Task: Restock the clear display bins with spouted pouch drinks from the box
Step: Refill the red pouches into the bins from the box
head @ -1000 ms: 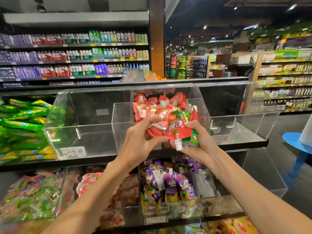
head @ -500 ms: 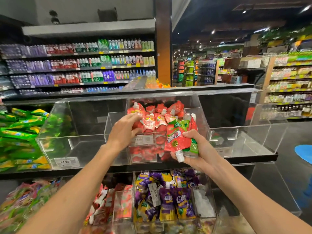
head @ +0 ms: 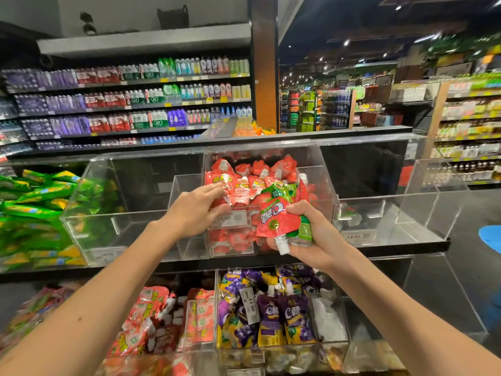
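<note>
At middle clear bin [head: 326,180], red pouches [head: 244,183] stand packed, spouts up, so shoppers see fronts. Left hand [head: 196,210] reaches over front wall, fingers stretched nearly straight, tips touching front pouch, likely to push it tidy; grips nothing I can see. Right hand [head: 314,240] squeezes small bunch of spare pouches [head: 276,221], spout down, close to bin, ready to pass next one. Bin on right [head: 423,213] almost bare. Purple pouches [head: 273,313] fill bin below. Box not seen.
</note>
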### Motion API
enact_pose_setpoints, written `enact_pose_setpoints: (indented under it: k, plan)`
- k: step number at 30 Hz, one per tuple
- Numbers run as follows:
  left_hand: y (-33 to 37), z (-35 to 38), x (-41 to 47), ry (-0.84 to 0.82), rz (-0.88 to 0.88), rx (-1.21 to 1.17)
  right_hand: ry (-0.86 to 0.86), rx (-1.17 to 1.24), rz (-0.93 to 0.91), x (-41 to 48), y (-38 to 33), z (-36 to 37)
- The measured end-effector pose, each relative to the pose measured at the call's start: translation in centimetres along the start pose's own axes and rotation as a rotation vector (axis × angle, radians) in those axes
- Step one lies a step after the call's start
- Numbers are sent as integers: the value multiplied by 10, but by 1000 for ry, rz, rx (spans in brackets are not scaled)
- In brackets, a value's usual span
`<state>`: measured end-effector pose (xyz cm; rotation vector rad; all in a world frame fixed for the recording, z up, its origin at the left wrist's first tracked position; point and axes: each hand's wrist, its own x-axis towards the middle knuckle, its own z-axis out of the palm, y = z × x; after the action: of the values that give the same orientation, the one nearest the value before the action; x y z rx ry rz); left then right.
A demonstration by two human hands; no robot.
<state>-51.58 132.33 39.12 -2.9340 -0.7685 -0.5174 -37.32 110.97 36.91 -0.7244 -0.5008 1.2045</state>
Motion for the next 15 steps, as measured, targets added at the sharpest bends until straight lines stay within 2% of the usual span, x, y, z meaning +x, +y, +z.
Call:
enact_pose_setpoints:
  k: [3,6,10,15]
  plan:
    - [-2,4,-11,-28,-8,21,-39,33,-3,-7,0,4]
    - [4,6,-22,136,-5,-65,-34,49,-1,-8,2,9]
    - [31,-1,-43,314,270,-170,0,31,36,-8,10,14]
    - [61,-12,-69,191,531,-172,88,-174,91,-11,21,12]
